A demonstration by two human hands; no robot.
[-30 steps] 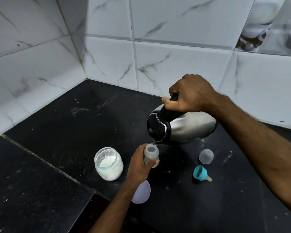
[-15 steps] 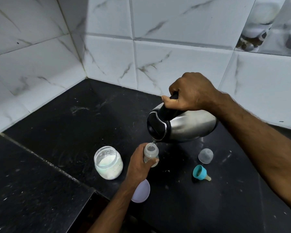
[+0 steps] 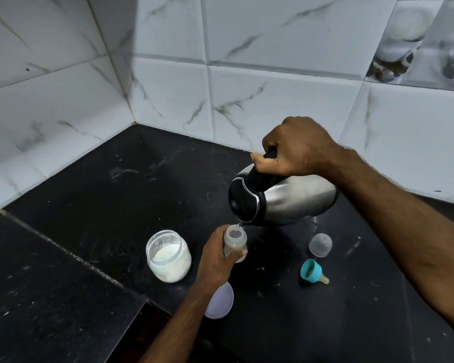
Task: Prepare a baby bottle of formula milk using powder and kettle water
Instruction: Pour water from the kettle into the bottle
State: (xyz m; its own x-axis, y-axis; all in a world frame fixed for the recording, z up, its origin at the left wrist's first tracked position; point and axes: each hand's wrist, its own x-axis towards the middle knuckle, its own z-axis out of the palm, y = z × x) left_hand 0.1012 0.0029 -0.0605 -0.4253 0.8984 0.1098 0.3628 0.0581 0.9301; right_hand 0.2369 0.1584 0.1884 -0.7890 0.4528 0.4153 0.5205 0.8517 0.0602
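My right hand (image 3: pixel 296 146) grips the black handle of a steel kettle (image 3: pixel 294 200), which is tipped over to the left. A thin stream of water runs from its spout into the open neck of a small clear baby bottle (image 3: pixel 235 241). The bottle stands upright on the black counter (image 3: pixel 89 205), with my left hand (image 3: pixel 215 260) wrapped round its body. To the left of the bottle stands an open glass jar of white powder (image 3: pixel 168 255).
A teal bottle ring with its teat (image 3: pixel 312 271) lies on its side to the right of the bottle, and a clear dome cap (image 3: pixel 320 244) sits just behind it. A pale lilac lid (image 3: pixel 219 301) lies under my left wrist. White tiled walls close the corner.
The kettle stays tipped and the water keeps running into the bottle. Both hands hold almost still.
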